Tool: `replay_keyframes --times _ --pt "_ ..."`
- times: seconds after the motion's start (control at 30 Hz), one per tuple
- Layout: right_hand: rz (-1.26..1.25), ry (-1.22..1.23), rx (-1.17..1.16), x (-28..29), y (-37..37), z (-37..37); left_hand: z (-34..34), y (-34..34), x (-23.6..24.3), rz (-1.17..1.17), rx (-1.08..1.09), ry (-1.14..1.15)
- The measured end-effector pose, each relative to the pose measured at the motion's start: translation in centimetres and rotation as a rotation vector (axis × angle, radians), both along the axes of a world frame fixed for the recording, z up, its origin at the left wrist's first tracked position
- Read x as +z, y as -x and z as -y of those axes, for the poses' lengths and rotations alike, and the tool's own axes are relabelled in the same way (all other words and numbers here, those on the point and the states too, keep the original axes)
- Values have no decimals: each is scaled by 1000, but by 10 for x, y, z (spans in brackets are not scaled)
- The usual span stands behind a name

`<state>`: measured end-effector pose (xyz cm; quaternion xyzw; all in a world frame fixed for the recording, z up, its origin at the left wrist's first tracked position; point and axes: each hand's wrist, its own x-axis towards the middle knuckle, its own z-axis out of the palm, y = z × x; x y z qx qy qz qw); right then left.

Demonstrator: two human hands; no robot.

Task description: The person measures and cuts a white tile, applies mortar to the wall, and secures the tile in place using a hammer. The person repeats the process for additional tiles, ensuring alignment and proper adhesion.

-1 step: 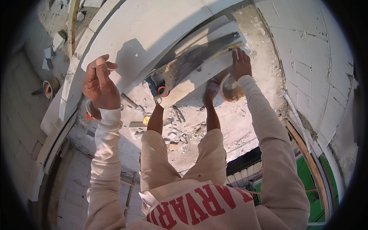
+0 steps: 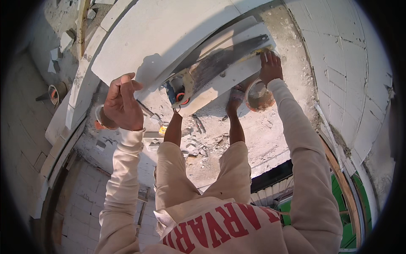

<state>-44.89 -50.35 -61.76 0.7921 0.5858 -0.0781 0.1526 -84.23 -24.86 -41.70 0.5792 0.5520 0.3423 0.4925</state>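
My right hand point(image 2: 270, 67) grips the right end of a long white block point(image 2: 249, 65), its fingers bent over the edge beside a yellow strip point(image 2: 265, 50). On the block lies a hand saw point(image 2: 220, 63) with a dark toothed blade; its handle end points to the lower left, near a blue and orange part point(image 2: 179, 96). My left hand point(image 2: 124, 103) is raised near the edge of a large pale slab point(image 2: 127, 46), fingers loosely bent and thumb apart. Nothing shows in it. Its far fingers are partly hidden.
Beside my right foot stands a round bucket point(image 2: 258, 97); another bucket point(image 2: 105, 118) is below my left hand. Rubble point(image 2: 205, 144) and a small yellow object point(image 2: 163, 129) lie on the dusty floor. A white block wall point(image 2: 338, 63) curves along the right.
My left hand has moved right and a little closer to my body. My right hand stays at the block's end, and the saw keeps its place on the block.
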Motion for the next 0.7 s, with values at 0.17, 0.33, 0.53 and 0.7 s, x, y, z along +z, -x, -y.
replay_keyframes --times 0.17,0.33,0.53,0.7 --pt "-3 169 161 -10 -20 -31 120 74 -91 -442 -54 377" --pt "-251 355 36 26 1 -12 132 64 -170 -542 37 578" --pt "-224 298 -45 134 45 33 130 35 -192 -756 -29 377" --pt "-204 448 -345 205 49 115 195 14 -194 -490 98 445"
